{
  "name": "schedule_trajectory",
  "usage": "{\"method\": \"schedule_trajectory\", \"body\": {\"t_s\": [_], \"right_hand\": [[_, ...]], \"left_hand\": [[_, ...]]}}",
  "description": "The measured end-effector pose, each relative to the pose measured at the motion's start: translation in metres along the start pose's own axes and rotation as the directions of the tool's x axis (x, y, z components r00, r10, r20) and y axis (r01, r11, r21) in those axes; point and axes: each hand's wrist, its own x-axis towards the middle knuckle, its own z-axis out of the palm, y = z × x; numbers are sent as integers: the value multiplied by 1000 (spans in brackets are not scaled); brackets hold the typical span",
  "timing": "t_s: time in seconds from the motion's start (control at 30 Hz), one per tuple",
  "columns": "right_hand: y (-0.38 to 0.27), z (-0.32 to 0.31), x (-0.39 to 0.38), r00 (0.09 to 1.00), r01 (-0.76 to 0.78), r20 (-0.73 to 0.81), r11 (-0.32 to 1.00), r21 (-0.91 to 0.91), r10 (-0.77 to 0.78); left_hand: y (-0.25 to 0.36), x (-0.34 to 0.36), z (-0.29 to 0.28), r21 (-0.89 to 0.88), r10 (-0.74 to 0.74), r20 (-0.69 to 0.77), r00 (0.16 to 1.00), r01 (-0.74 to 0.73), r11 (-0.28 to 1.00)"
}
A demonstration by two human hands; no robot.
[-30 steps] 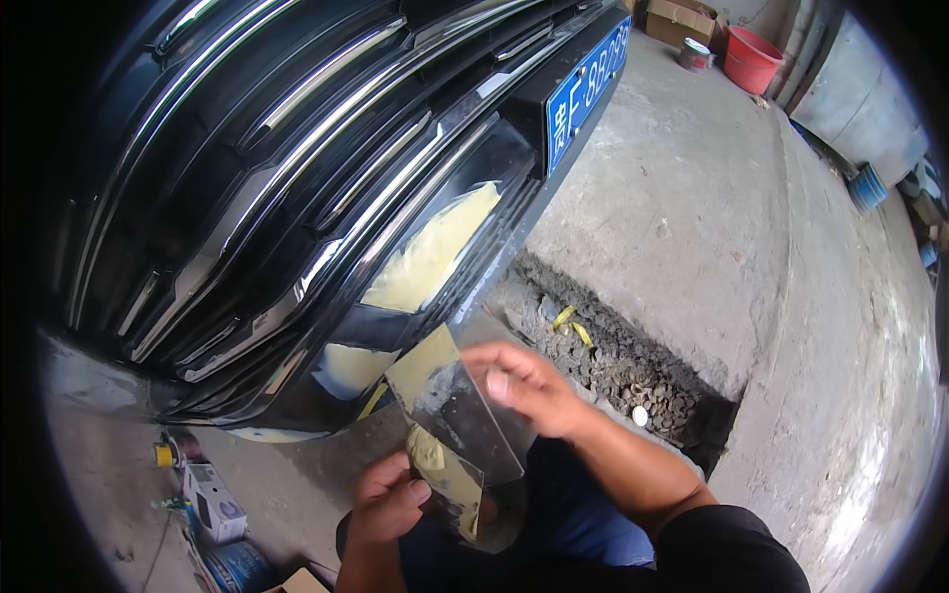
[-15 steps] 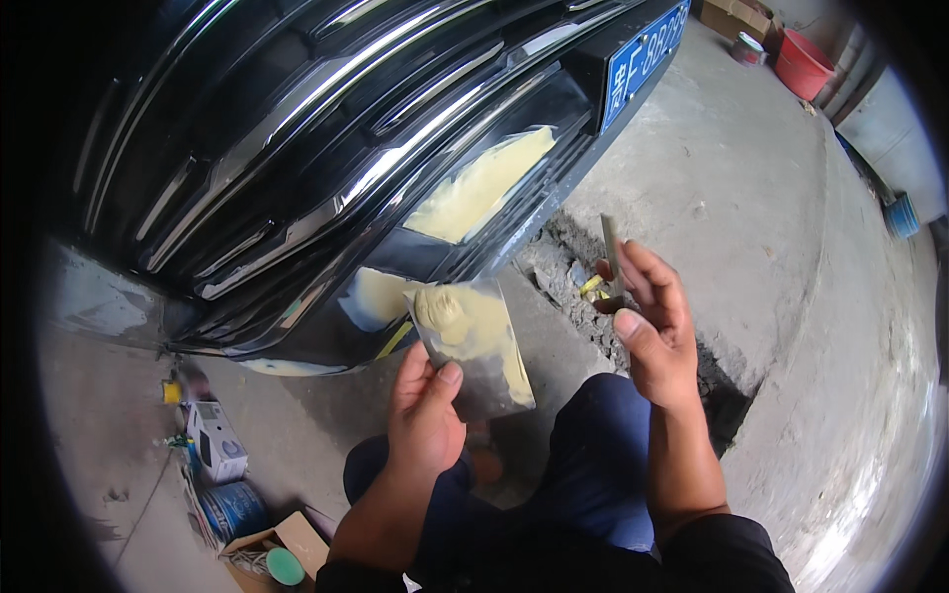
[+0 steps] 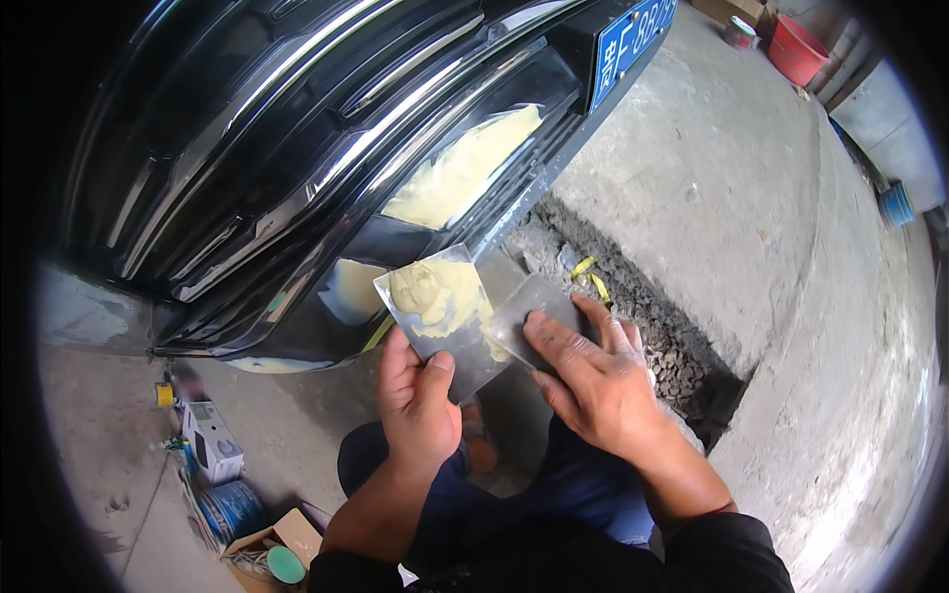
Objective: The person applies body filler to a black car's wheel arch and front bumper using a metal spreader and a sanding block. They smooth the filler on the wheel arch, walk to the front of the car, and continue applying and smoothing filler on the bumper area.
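left hand (image 3: 420, 405): pinched on flat plate (image 3: 450, 341), yellow paste (image 3: 415, 292) at its far end | right hand (image 3: 603, 385): clamped on grey scraper (image 3: 534, 314), at plate's right edge, contact unclear | both near black bumper (image 3: 400, 242)

The scene is viewed from the person's head, through the left one of two fisheye cameras worn side by side. The view is directed steeply downward, and the left hand (image 3: 420, 415) and right hand (image 3: 601, 383) are framed at close range from above and behind. Black car bodywork (image 3: 326, 168) is taken in beyond and left of them, concrete floor (image 3: 741, 227) to their right; straight edges are bent toward the rim.
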Motion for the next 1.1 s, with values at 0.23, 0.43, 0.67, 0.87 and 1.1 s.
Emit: {"method": "schedule_trajectory", "body": {"t_s": [0.23,0.43,0.67,0.87,1.1], "right_hand": [[16,-8,-6,992,-117,-42,985,126,123],[-5,12,22,991,23,-137,983,182,2],[-13,29,27,991,83,-115,978,191,-62],[16,34,16,999,3,-37,974,228,6],[74,49,48,944,60,-327,998,10,-53]], "left_hand": [[7,1,0,30,-2,-36,999,3,1000],[5,-3,5,32,-121,-58,991,123,992],[6,-4,7,74,-122,-17,992,123,990],[10,-9,-10,523,102,-12,995,-81,849],[14,-11,-37,410,131,-92,987,-82,908]]}}
